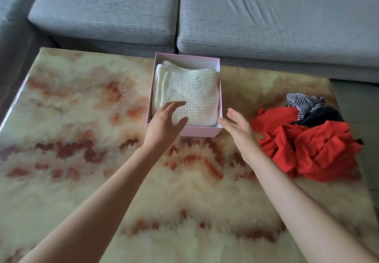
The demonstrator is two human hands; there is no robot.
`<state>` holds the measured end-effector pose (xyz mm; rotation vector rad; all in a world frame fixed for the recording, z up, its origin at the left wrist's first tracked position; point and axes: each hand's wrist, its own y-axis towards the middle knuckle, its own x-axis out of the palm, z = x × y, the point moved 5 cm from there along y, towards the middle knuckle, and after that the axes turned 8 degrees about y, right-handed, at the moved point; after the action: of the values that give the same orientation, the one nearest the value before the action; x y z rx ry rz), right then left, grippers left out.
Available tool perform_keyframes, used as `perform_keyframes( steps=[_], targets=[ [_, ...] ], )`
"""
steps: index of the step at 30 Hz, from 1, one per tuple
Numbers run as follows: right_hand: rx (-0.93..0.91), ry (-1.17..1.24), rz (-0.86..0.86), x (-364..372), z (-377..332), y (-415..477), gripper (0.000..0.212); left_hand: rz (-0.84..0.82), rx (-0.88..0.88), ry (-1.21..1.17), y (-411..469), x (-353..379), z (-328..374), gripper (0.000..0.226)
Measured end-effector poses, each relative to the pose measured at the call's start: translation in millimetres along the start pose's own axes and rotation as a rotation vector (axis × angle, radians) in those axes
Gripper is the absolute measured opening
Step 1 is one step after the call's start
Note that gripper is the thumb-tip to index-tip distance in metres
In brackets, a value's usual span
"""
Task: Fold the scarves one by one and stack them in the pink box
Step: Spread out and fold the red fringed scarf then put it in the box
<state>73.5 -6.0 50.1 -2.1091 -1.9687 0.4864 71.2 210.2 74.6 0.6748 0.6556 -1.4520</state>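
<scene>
A folded white knitted scarf [190, 92] fills the pink box [202, 132] at the counter's [82, 119] 12 o'clock, the empty, loose-fingered left hand [166, 124] hiding its 7 o'clock corner, the empty right hand [239, 128] spread beside its 5 o'clock corner, and a red scarf [320, 150] half-burying a patterned scarf [303, 102] at 3 o'clock.

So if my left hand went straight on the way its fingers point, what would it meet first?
Probably the folded white scarf in the pink box; how high the left hand sits above it is unclear.
</scene>
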Motion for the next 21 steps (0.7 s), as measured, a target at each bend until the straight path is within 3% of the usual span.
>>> perform_keyframes(
  steps=[7, 13, 18, 21],
  targets=[
    [0.165, -0.069, 0.113, -85, 64, -51, 0.04, -0.291, -0.081, -0.033, -43, 79, 53, 0.037],
    [-0.025, -0.466, 0.598, -213, 80, -62, 0.047, -0.437, -0.116, -0.141, -54, 141, 105, 0.033],
    [0.035, -0.231, 0.812, -294, 83, -60, 0.086, -0.509, -0.156, -0.183, -65, 189, 130, 0.029],
    [0.086, -0.048, 0.864, -330, 81, -35, 0.089, -0.512, -0.165, -0.191, -66, 210, 140, 0.03]
  ],
)
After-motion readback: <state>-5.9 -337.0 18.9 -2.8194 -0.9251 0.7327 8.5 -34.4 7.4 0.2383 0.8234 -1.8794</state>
